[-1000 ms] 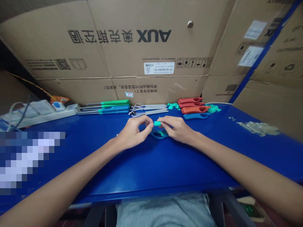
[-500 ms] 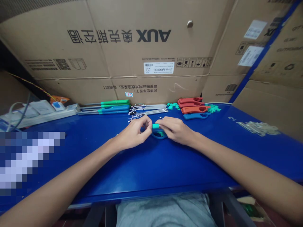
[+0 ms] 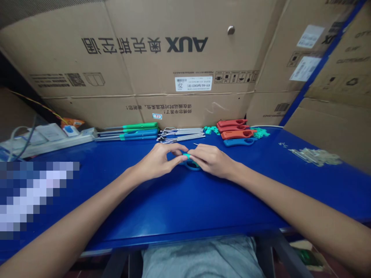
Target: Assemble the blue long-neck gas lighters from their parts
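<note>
Over the middle of the table, my two hands are close together at a blue lighter handle [image 3: 192, 166] with a finger loop and a teal end piece [image 3: 187, 156]. My left hand [image 3: 159, 161] has thumb and fingers curved around the teal end, the thumb tip touching it. My right hand [image 3: 213, 159] is closed on the handle from the other side and covers much of it. A thin metal tip [image 3: 195, 144] sticks out above the right fingers; what it belongs to is hidden.
Long lighters with green and blue handles [image 3: 139, 133] lie at the back left. Beside them are metal tubes with wires [image 3: 188, 135], small teal parts [image 3: 212, 130] and red handles [image 3: 234, 133]. Clear plastic parts [image 3: 317, 157] lie right. A power strip [image 3: 58, 141] is left; cardboard [image 3: 150, 85] stands behind.
My left hand has shifted slightly left and its fingers have spread into a wider curve. The handle has tilted, with less of its teal end showing. My right hand keeps its hold.
</note>
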Demonstrator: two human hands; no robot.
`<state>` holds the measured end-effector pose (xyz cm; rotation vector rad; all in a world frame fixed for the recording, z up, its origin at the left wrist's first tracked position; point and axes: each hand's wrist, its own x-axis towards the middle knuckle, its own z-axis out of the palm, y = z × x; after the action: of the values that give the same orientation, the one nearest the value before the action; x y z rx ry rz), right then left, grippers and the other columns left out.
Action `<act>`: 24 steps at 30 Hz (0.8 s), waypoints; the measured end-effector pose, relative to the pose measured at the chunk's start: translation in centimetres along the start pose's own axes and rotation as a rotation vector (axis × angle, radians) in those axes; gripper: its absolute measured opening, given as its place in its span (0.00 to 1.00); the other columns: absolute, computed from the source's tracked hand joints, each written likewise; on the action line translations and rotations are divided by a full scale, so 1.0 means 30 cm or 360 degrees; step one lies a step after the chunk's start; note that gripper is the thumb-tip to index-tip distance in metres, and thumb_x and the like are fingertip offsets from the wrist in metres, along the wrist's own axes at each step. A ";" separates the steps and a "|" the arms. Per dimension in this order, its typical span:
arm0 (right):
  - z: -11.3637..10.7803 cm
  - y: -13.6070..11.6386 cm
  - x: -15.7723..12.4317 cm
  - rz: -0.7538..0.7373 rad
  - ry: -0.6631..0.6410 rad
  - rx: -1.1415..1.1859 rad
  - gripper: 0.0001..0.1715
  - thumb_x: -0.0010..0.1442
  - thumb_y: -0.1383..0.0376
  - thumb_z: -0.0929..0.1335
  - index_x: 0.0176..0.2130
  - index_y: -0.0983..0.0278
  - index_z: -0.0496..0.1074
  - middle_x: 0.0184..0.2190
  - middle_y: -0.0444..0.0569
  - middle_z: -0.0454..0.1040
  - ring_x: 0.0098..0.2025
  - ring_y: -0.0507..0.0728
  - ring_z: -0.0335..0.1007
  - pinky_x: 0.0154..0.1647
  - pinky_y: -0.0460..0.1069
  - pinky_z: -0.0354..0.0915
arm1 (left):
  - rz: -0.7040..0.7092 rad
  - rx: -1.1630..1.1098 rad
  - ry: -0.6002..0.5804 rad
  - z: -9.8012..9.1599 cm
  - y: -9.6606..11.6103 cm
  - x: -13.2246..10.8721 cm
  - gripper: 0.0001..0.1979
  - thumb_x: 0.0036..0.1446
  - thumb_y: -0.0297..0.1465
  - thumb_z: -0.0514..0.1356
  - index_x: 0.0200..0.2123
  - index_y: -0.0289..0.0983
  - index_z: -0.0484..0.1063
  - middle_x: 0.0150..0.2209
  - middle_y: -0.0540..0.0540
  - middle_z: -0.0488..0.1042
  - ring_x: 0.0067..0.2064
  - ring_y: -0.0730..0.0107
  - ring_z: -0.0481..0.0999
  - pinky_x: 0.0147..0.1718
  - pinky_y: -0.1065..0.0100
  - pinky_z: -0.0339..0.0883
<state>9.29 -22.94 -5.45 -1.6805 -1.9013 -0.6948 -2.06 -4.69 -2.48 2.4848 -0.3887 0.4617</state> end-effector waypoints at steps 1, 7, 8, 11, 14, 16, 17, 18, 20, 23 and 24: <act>0.000 0.001 0.000 -0.0006 0.0009 0.0005 0.14 0.68 0.67 0.59 0.38 0.68 0.71 0.29 0.52 0.74 0.31 0.54 0.67 0.36 0.49 0.64 | 0.0002 0.0017 0.0000 0.001 0.001 0.000 0.15 0.59 0.40 0.58 0.43 0.37 0.75 0.33 0.49 0.79 0.33 0.71 0.76 0.32 0.72 0.68; 0.003 0.008 -0.003 0.0046 -0.0005 0.0068 0.16 0.69 0.66 0.58 0.41 0.68 0.72 0.30 0.53 0.75 0.32 0.54 0.69 0.37 0.50 0.66 | -0.0008 -0.0038 -0.0088 0.006 -0.009 0.002 0.16 0.59 0.41 0.57 0.41 0.37 0.78 0.37 0.47 0.80 0.36 0.67 0.77 0.35 0.70 0.70; 0.004 0.007 -0.005 0.0057 -0.0004 0.0092 0.15 0.69 0.65 0.59 0.42 0.68 0.72 0.31 0.53 0.75 0.33 0.55 0.69 0.38 0.51 0.67 | -0.0019 -0.0102 -0.0104 0.004 -0.017 0.003 0.16 0.59 0.41 0.57 0.40 0.37 0.78 0.38 0.47 0.80 0.37 0.66 0.77 0.35 0.70 0.70; 0.004 0.005 -0.010 0.0177 0.0007 0.0160 0.15 0.68 0.66 0.60 0.47 0.68 0.72 0.37 0.54 0.77 0.38 0.56 0.72 0.42 0.51 0.68 | -0.0095 -0.0212 -0.0113 -0.015 -0.049 0.007 0.16 0.58 0.41 0.59 0.40 0.36 0.79 0.38 0.48 0.80 0.37 0.66 0.78 0.35 0.70 0.70; -0.009 0.002 -0.013 0.0389 -0.0184 0.0219 0.19 0.65 0.61 0.65 0.52 0.68 0.70 0.44 0.56 0.75 0.47 0.58 0.70 0.48 0.54 0.67 | -0.0159 -0.0062 -0.0018 -0.043 -0.085 0.009 0.14 0.53 0.39 0.62 0.36 0.35 0.79 0.32 0.48 0.80 0.33 0.67 0.76 0.32 0.70 0.68; -0.021 0.002 -0.013 0.0508 -0.0410 0.0224 0.28 0.59 0.53 0.69 0.53 0.68 0.70 0.47 0.57 0.74 0.50 0.62 0.68 0.52 0.58 0.65 | -0.0169 0.0050 0.0068 -0.058 -0.104 0.009 0.11 0.49 0.36 0.63 0.34 0.35 0.78 0.30 0.48 0.79 0.32 0.68 0.76 0.32 0.70 0.67; -0.026 0.003 -0.012 0.0554 -0.0509 0.0218 0.31 0.57 0.50 0.69 0.52 0.68 0.71 0.48 0.58 0.73 0.51 0.63 0.67 0.52 0.59 0.65 | -0.0164 0.0082 0.0097 -0.063 -0.111 0.009 0.10 0.48 0.34 0.64 0.33 0.35 0.78 0.30 0.48 0.79 0.32 0.68 0.76 0.32 0.69 0.67; -0.030 0.003 -0.011 0.0588 -0.0587 0.0213 0.32 0.56 0.48 0.69 0.51 0.68 0.71 0.48 0.58 0.73 0.51 0.64 0.66 0.53 0.60 0.64 | -0.0155 0.0100 0.0108 -0.067 -0.116 0.009 0.09 0.47 0.33 0.63 0.32 0.36 0.77 0.30 0.48 0.79 0.32 0.68 0.76 0.33 0.69 0.68; -0.033 0.004 -0.009 0.0632 -0.0676 0.0221 0.30 0.57 0.48 0.68 0.50 0.67 0.73 0.47 0.58 0.73 0.51 0.64 0.67 0.53 0.61 0.63 | -0.0141 0.0124 0.0112 -0.071 -0.123 0.009 0.08 0.46 0.32 0.63 0.32 0.36 0.77 0.30 0.48 0.79 0.32 0.68 0.76 0.33 0.69 0.68; -0.026 0.002 -0.005 0.0668 -0.0690 0.0267 0.28 0.59 0.49 0.66 0.49 0.66 0.74 0.46 0.57 0.73 0.50 0.64 0.67 0.53 0.60 0.62 | -0.0142 0.0205 0.0105 -0.073 -0.126 0.008 0.08 0.47 0.33 0.62 0.32 0.37 0.76 0.30 0.48 0.79 0.32 0.68 0.76 0.33 0.69 0.68; -0.022 0.000 -0.004 0.0675 -0.0677 0.0283 0.27 0.60 0.50 0.66 0.49 0.66 0.74 0.45 0.57 0.73 0.51 0.64 0.66 0.53 0.60 0.62 | -0.0140 0.0236 0.0100 -0.073 -0.125 0.008 0.08 0.47 0.33 0.62 0.32 0.37 0.77 0.30 0.47 0.79 0.32 0.68 0.76 0.32 0.69 0.67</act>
<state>9.32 -23.48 -5.04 -2.1378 -1.7080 0.0006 -0.97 -0.48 -2.50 2.6102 -0.2266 0.5487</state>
